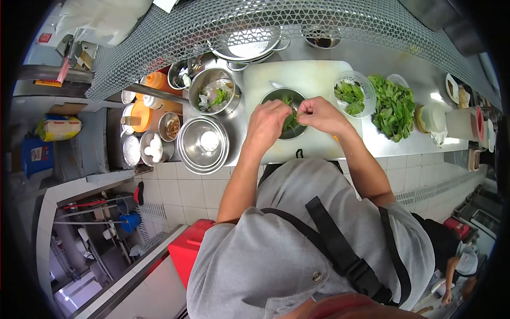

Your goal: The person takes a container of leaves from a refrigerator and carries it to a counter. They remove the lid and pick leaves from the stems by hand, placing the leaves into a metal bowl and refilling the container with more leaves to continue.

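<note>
Left of the fingers: stacked steel bowls (203, 143) and a scrap bowl (213, 91) with leaf bits. Left hand (267, 120) and right hand (319, 114) meet over the steel bowl (284, 112) on the cutting board (308, 77) — fingertips pinched shut on a green herb sprig (291, 120). Right of the fingers — a plastic tub (353, 94) of picked leaves, then a loose herb pile (394, 106).
</note>
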A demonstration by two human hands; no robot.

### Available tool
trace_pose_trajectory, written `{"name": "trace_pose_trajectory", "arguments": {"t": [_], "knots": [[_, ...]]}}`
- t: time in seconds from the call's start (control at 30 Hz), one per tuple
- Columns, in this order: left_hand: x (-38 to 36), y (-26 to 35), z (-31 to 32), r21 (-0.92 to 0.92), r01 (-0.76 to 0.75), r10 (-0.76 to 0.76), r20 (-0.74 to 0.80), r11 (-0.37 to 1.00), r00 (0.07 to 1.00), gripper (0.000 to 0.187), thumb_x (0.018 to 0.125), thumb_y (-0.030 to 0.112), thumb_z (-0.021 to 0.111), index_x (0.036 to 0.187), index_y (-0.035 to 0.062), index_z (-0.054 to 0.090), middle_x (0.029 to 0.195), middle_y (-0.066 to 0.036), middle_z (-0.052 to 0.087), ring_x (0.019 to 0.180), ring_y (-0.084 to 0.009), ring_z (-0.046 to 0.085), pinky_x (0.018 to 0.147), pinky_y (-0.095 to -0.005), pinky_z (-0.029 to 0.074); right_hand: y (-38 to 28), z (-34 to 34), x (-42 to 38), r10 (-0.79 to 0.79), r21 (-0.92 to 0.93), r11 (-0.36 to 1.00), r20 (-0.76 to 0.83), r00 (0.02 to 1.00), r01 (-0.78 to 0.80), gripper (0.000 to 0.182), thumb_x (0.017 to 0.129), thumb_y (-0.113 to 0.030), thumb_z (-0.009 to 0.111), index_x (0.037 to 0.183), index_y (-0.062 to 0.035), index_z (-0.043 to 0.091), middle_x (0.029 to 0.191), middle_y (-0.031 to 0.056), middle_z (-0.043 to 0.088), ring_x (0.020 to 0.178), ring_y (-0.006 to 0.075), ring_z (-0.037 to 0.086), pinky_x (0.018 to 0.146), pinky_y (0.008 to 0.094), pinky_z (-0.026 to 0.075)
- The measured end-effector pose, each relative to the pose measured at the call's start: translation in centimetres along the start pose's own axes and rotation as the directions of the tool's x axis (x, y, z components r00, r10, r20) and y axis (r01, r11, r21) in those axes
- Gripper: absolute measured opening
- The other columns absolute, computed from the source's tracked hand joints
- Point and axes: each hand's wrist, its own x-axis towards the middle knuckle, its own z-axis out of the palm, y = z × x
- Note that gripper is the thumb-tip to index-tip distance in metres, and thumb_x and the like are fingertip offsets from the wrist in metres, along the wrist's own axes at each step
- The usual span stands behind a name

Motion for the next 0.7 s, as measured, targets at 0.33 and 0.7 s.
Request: {"name": "trace_pose_trajectory", "arguments": {"t": [0.33, 0.7], "knots": [[-2.0, -2.8, -1.5, -0.819, 0.390, -0.689, -0.008, 0.420, 0.725, 0.018, 0.090, 0.001, 0.063, 0.108, -0.0004, 0.063, 0.095, -0.006, 0.070, 0.085, -0.0100, 0.064, 0.073, -0.0237, 0.050, 1.6, 0.9, 1.6, -0.370, -0.539, 0.829, -0.325, 0.870, 0.151, 0.036, 0.081, -0.023, 0.073, 0.108, 0.0007, 0.068, 0.090, 0.0146, 0.071, 0.083, 0.0242, 0.068, 0.076, 0.0347, 0.053], [-0.7, 0.4, 0.1, -0.843, 0.401, -0.581, 0.135, 0.358, 0.803, 0.030, 0.090, -0.006, 0.057, 0.120, -0.0040, 0.055, 0.112, -0.014, 0.064, 0.101, -0.0166, 0.062, 0.085, -0.0285, 0.055, 0.4, 1.0, 0.5, -0.252, 0.250, 0.924, -0.174, 0.952, 0.290, 0.025, 0.088, -0.008, 0.068, 0.111, -0.0004, 0.066, 0.092, 0.0001, 0.067, 0.080, 0.0063, 0.058, 0.077, 0.0246, 0.048]]}}
